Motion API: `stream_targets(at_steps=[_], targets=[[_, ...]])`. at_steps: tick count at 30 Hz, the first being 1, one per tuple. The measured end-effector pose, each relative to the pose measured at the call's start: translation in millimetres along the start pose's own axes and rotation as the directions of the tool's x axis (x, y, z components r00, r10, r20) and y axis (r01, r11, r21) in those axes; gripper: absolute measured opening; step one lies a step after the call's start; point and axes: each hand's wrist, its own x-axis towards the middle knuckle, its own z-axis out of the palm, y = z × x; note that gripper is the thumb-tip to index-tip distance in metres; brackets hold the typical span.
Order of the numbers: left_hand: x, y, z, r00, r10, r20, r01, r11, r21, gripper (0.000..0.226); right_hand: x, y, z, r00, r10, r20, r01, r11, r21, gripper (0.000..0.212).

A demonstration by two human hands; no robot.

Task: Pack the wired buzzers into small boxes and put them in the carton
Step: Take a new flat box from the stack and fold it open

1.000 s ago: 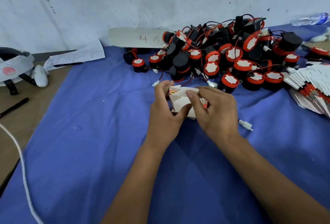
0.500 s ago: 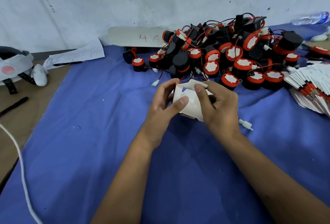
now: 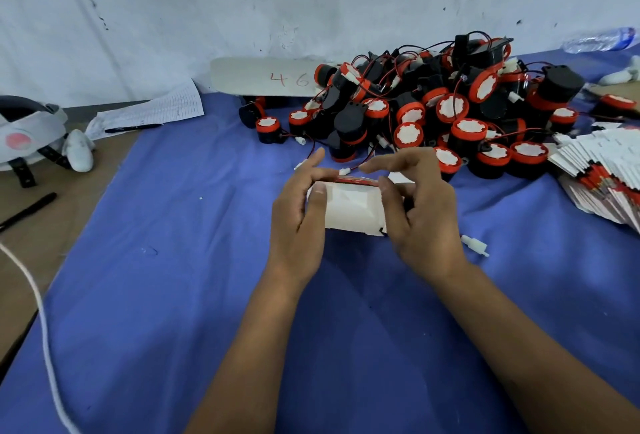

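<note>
The small white folded-card box [image 3: 349, 208] is only half formed, and to my eye that is where trouble could come: its flaps look loose, so a squeeze too hard from either side could crease the thin card or pop a fold open, and any buzzer put in now might drop through. The left hand [image 3: 298, 222] grips the box's left end, thumb laid across the near face and fingers curled over the far edge; the right hand [image 3: 419, 215] pinches the right end, thumb on the near corner, with its forefinger lifted and pointing across above the box. Both forearms reach forward over the blue cloth [image 3: 173, 278]. Just beyond the fingertips sits the heap of black-and-red wired round buzzers [image 3: 433, 104]; whether one is inside the box I cannot tell. To the right of the grip lies a fanned stack of flat white box blanks [image 3: 602, 170]. No carton shows.
</note>
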Motion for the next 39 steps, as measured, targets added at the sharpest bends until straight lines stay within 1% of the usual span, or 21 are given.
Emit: stream_targets(at_steps=[2, 4, 5, 6, 8, 10, 12, 13, 15, 18, 20, 23, 26, 30, 33, 35, 37, 38, 39], targets=[[-1, 3, 1, 1.000, 0.016, 0.009, -0.016, 1.000, -0.001, 0.030, 1, -1, -1, 0.996, -0.086, -0.030, 0.084, 0.993, -0.087, 0.033], [-1, 4, 2, 1.000, -0.008, -0.011, 0.008, 1.000, -0.011, 0.031, 3, 0, -3, 0.982, -0.187, -0.009, 0.183, 0.970, -0.157, 0.025], [-2, 4, 2, 0.999, -0.037, -0.033, 0.037, 0.999, -0.021, 0.032, 3, 0, -4, 0.977, -0.212, 0.014, 0.211, 0.965, -0.158, 0.019], [-2, 3, 1, 0.996, -0.070, -0.060, 0.068, 0.997, -0.034, 0.033, 3, -1, -5, 0.973, -0.224, 0.049, 0.229, 0.964, -0.138, 0.014], [-2, 1, -1, 0.984, -0.123, -0.125, 0.117, 0.992, -0.051, 0.035, 1, -3, -5, 0.963, -0.219, 0.159, 0.232, 0.971, -0.065, 0.014], [-2, 1, -3, 0.974, -0.154, -0.167, 0.146, 0.987, -0.059, 0.035, 0, -4, -4, 0.945, -0.193, 0.265, 0.212, 0.976, -0.048, 0.024], [-2, 1, -4, 0.970, -0.162, -0.184, 0.156, 0.987, -0.049, 0.034, -1, 0, -2, 0.934, -0.174, 0.313, 0.210, 0.974, -0.085, 0.032], [-3, 2, -4, 0.970, -0.161, -0.180, 0.154, 0.987, -0.050, 0.035, 0, 1, -1, 0.938, -0.172, 0.301, 0.214, 0.971, -0.110, 0.030], [-3, 2, -4, 0.979, -0.144, -0.143, 0.135, 0.989, -0.065, 0.035, 0, 3, 0, 0.957, -0.174, 0.234, 0.214, 0.964, -0.159, 0.026], [-2, 4, -1, 0.995, -0.039, -0.088, 0.039, 0.999, -0.011, 0.021, -1, 6, 1, 0.982, -0.144, 0.125, 0.168, 0.964, -0.208, 0.031], [-2, 4, 1, 0.999, 0.005, -0.052, -0.004, 1.000, 0.024, 0.017, -1, 9, 2, 0.989, -0.125, 0.075, 0.140, 0.958, -0.251, 0.033], [-3, 2, 3, 0.998, 0.052, -0.034, -0.050, 0.997, 0.065, 0.025, -3, 10, 3, 0.996, -0.088, 0.010, 0.088, 0.960, -0.266, 0.030], [-2, -2, 2, 0.992, 0.122, -0.029, -0.117, 0.983, 0.144, 0.036, -3, 10, 6, 0.999, -0.023, -0.035, 0.015, 0.977, -0.214, 0.031], [-2, -2, -1, 0.996, 0.076, -0.041, -0.072, 0.992, 0.101, 0.041, 0, 9, 3, 0.999, 0.003, -0.034, -0.008, 0.992, -0.127, 0.026], [-1, 0, -5, 0.998, 0.017, -0.060, -0.016, 1.000, 0.026, 0.041, 1, 7, 0, 0.993, 0.109, -0.053, -0.108, 0.994, 0.023, 0.021], [1, 0, -8, 0.996, -0.017, -0.084, 0.018, 1.000, 0.002, 0.043, 0, 6, -1, 0.986, 0.164, -0.015, -0.162, 0.982, 0.099, 0.015], [2, -1, -9, 0.994, -0.039, -0.102, 0.039, 0.999, -0.005, 0.042, 0, 4, -2, 0.991, 0.129, 0.033, -0.132, 0.986, 0.107, 0.008], [2, -2, -9, 0.992, -0.059, -0.110, 0.057, 0.998, -0.021, 0.040, 1, 3, -2, 0.994, 0.097, 0.049, -0.102, 0.989, 0.106, 0.009], [2, -3, -8, 0.989, -0.086, -0.117, 0.081, 0.996, -0.046, 0.037, 1, 2, -1, 0.996, 0.074, 0.058, -0.080, 0.990, 0.114, 0.014]])
